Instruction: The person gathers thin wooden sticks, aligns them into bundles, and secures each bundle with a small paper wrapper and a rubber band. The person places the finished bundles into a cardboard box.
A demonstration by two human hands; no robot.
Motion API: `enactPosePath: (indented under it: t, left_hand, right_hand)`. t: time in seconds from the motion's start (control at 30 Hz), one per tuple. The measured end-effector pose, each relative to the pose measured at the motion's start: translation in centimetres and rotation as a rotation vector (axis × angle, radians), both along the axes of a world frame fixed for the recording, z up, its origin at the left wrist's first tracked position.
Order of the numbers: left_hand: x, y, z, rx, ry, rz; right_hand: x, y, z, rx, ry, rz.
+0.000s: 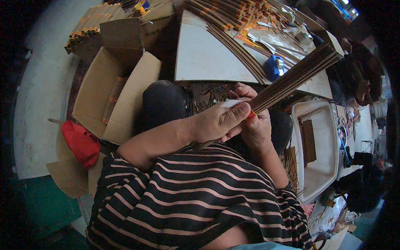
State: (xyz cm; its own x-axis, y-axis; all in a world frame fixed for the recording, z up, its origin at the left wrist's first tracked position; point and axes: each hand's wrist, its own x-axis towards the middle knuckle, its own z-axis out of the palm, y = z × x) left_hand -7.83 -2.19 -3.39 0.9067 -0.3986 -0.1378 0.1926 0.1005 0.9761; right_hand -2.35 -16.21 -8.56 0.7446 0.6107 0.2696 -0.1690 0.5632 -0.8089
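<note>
A bundle of thin brown incense sticks (296,78) slants up to the right from my two hands, over my lap. My left hand (221,121) is closed on the bundle's lower part, its thumb lying along the sticks. My right hand (257,131) wraps the same bundle from below and the right. Between the hands shows a small red and yellow paper band (251,113) around the sticks. A white piece of paper (231,103) sticks out by my left hand. The fingers partly hide the lower end of the bundle.
Ahead stands a white table (208,54) with loose sticks, banded bundles (233,14) and a blue tape dispenser (274,67). An open cardboard box (93,89) on the left holds a few bundles. A white plastic tub (323,162) is at right, a red cloth (80,143) at left.
</note>
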Motion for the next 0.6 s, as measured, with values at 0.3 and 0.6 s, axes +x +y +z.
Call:
enactPosePath:
  t: [0.3,0.6]
  left_hand:
    - [0.9,1.1,-0.1,0.152,0.019,-0.028]
    - [0.7,1.5,-0.3,0.391,-0.219,0.021]
  right_hand:
    - [0.7,-1.7,1.5,-0.372,-0.225,-0.209]
    - [0.0,-1.6,3.7,-0.591,-0.039,-0.199]
